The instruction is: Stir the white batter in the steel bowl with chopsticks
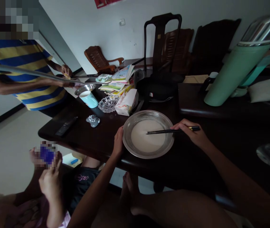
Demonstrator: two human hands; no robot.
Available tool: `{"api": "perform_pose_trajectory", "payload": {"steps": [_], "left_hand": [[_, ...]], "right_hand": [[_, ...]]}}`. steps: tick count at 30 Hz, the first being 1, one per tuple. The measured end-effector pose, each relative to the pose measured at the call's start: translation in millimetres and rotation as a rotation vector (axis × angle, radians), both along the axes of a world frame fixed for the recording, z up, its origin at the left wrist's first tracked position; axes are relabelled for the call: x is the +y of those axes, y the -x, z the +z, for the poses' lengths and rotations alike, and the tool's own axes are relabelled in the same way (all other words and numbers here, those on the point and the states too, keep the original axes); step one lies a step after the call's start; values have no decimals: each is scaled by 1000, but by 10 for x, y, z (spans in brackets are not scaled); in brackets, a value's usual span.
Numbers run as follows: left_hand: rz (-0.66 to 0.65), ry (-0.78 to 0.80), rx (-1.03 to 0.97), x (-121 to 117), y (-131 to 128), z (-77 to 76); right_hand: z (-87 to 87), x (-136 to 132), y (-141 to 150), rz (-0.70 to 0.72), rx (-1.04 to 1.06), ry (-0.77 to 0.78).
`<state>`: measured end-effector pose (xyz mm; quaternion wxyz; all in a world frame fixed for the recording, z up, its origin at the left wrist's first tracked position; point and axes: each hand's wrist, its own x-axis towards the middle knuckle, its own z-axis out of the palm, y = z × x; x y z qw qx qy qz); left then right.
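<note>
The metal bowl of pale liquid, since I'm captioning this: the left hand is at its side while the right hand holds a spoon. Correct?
Not a spoon: in the head view, the right hand holds black chopsticks. The left hand is at the side of the metal bowl of pale liquid.

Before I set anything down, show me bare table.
Bare-looking table lies between the grey spotted object and the left hand; the dim stretch in front of the green thermos seems free. Crowded: beyond the metal bowl, with books, glass dish and tissue box.

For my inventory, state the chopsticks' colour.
The chopsticks are black with gold marks, clearest in head view.
</note>
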<state>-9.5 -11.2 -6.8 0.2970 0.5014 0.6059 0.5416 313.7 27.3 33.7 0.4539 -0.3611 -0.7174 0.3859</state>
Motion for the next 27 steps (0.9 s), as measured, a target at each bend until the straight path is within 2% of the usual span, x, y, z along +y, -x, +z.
{"api": "perform_pose_trajectory", "payload": {"steps": [2, 6, 11, 16, 21, 25, 27], "left_hand": [[-6, -4, -5, -2, -3, 1], [1, -14, 24, -10, -12, 20], [1, -26, 57, -6, -18, 39], [14, -10, 31, -2, -7, 23], [-6, 4, 36, -14, -11, 38], [-4, 4, 42, -16, -12, 47], [0, 2, 34, -15, -9, 44]], "right_hand": [[7, -4, -4, -2, 12, 14], [26, -28, 16, 128, -38, -10], [45, -6, -14, -16, -2, 32], [38, -21, 7, 112, -28, 10], [23, 4, -30, -14, 0, 39], [33, -6, -17, 98, -27, 8], [39, -7, -9, 108, -50, -15]]}}
